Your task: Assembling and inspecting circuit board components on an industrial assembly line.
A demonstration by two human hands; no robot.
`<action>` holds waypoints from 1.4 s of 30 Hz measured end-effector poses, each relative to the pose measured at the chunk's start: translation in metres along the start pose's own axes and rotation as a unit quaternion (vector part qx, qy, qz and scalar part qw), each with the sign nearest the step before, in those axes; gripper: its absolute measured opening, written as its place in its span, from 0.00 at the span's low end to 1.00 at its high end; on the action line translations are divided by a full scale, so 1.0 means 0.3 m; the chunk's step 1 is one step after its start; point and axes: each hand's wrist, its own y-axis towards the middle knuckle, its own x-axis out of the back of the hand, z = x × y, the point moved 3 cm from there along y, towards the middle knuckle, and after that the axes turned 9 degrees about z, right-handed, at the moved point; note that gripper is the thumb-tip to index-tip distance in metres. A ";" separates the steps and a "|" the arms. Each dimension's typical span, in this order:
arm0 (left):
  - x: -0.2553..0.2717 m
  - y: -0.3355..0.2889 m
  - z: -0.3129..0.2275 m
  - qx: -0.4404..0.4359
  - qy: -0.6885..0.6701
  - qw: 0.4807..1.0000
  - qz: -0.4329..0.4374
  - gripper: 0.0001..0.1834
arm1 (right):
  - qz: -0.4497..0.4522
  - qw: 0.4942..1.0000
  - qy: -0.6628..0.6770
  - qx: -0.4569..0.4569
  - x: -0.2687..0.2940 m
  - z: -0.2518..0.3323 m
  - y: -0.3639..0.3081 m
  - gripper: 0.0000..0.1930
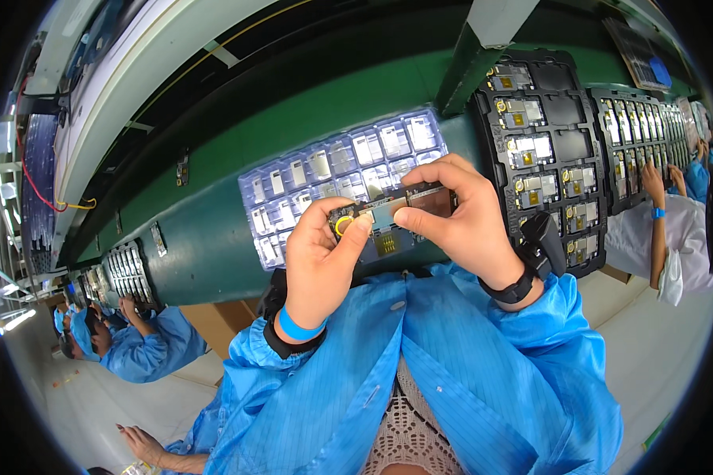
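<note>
Between both hands, over the near edge of the bench, is a circuit board [387,242] with a silver metal plate, a yellow ring and gold pads. My left hand [321,253] pinches its left end near the yellow ring, thumb on top. My right hand [471,214] grips the dark right end, its thumb pressed on the edge of the silver plate [386,212]. My fingers hide parts of both ends. Just behind the hands sits a clear plastic tray [255,192] with silver metal pieces in its pockets.
At right stands a black tray [564,141] holding several similar boards, some pockets bare. Another filled tray [634,99] lies beyond it, by a co-worker's arm [656,214]. A green post [469,67] rises behind. Loose boards lie on the bench at left, near another co-worker [146,340].
</note>
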 end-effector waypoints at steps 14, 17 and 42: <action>-0.118 0.114 0.079 0.008 -0.039 0.999 0.008 0.12 | 0.034 0.993 0.059 -0.098 0.225 -0.153 -0.029 0.24; -0.154 0.118 0.075 0.033 -0.012 0.998 0.051 0.20 | -0.043 0.987 0.102 -0.120 0.360 -0.192 -0.019 0.19; 1.001 -0.191 0.031 0.038 -0.090 0.904 -0.416 0.19 | -0.441 0.597 -0.612 -0.274 1.198 -0.587 -0.073 0.25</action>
